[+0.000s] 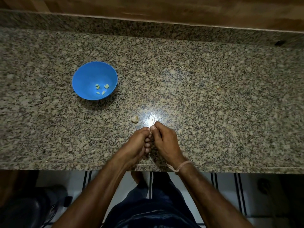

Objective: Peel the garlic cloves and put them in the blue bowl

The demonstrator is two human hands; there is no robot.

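Near the speckled granite tabletop's (213, 96) edge, left hand (139, 143) and right hand (165, 140) close their grips on one pale clove (150, 132).

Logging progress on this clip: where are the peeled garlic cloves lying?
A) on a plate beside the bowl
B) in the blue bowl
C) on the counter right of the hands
B: several peeled cloves lie in the bottom of the blue bowl, left of the hands; the left hand and right hand pinch a small pale piece between them.
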